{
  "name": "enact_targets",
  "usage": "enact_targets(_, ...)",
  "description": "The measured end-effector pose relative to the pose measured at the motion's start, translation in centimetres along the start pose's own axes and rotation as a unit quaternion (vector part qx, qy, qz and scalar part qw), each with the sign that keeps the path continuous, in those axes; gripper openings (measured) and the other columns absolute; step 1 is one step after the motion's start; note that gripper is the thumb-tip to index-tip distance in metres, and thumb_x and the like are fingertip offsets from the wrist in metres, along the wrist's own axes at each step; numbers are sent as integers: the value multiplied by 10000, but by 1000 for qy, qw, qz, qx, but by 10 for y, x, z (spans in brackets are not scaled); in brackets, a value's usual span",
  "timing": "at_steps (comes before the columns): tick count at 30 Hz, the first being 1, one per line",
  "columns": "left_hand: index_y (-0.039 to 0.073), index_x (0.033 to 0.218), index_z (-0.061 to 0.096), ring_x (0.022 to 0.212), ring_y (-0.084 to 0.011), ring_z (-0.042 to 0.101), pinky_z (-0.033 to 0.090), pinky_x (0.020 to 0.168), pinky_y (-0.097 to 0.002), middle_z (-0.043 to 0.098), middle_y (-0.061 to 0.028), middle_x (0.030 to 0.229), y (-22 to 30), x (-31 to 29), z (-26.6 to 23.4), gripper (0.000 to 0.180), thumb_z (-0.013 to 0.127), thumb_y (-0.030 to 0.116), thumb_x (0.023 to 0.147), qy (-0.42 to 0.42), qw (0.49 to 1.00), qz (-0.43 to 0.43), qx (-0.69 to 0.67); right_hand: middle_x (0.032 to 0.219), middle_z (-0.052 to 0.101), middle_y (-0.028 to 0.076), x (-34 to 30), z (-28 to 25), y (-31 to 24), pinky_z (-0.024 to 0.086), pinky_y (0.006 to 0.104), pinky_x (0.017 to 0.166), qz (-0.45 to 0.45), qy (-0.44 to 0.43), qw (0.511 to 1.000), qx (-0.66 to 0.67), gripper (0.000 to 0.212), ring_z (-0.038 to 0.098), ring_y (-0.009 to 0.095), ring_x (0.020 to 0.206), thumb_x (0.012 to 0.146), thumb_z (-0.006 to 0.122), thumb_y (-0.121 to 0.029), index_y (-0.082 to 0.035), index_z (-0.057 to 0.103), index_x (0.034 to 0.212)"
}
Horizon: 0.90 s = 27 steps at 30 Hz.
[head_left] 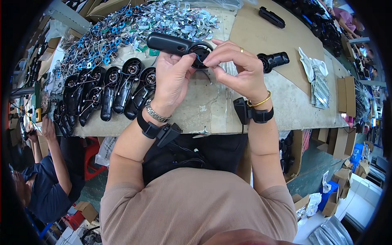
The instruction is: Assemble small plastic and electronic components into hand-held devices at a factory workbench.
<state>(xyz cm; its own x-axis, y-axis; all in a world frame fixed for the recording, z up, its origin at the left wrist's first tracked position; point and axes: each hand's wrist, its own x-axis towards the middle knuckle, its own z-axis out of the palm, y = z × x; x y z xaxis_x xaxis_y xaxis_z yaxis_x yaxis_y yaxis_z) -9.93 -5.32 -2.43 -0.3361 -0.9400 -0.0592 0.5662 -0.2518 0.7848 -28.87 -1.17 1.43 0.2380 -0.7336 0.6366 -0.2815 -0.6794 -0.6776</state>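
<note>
My left hand (171, 77) grips a black plastic handheld-fan housing (173, 44) by its round head, handle pointing up-left. My right hand (237, 67) pinches the round head from the right side, fingertips on its rim, with thin wires hanging just below. Both hands hover above the worn tabletop (204, 110). Each wrist carries a black strap-on device; the left also has a metal bracelet, the right a gold bangle.
A row of several black fan housings (110, 90) lies to the left. Behind them spreads a heap of small circuit parts with blue rings and wires (130, 24). Two more black housings (272, 61) lie on cardboard at right. Another person (45, 171) sits at lower left.
</note>
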Motion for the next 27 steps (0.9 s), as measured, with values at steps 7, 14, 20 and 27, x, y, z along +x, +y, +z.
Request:
enact_targets(7,60,1149,549,892,-128,680,549,727,-266,688,-57,1038,4,-5,12,293,651,-50,898,7,999,22,-25,949,746,96,-1,-1,4,456,522,1106,0,55,998,-9,212,706,224,957,763,668,112,9,740,933)
enact_targets(14,54,1163,536,895,-133,679,551,741,-272,683,-74,1061,2,-2,4,302,639,-54,901,3,1000,-10,-27,948,746,96,-1,-1,2,462,514,1101,8,35,999,-8,209,706,223,962,769,683,99,4,747,943)
enact_targets(20,41,1174,525,902,-136,679,553,743,-277,677,-81,1077,2,-4,7,309,630,-54,900,28,999,14,15,955,745,98,-1,0,1,464,511,1100,2,24,1000,-18,207,705,221,961,773,688,96,4,750,948)
enact_targets(27,36,1166,525,907,-140,682,556,734,-272,679,-76,1067,5,-6,12,303,626,-54,895,8,999,6,-38,963,745,100,-1,0,2,466,507,1099,2,29,999,-11,215,703,221,961,778,689,98,7,753,962)
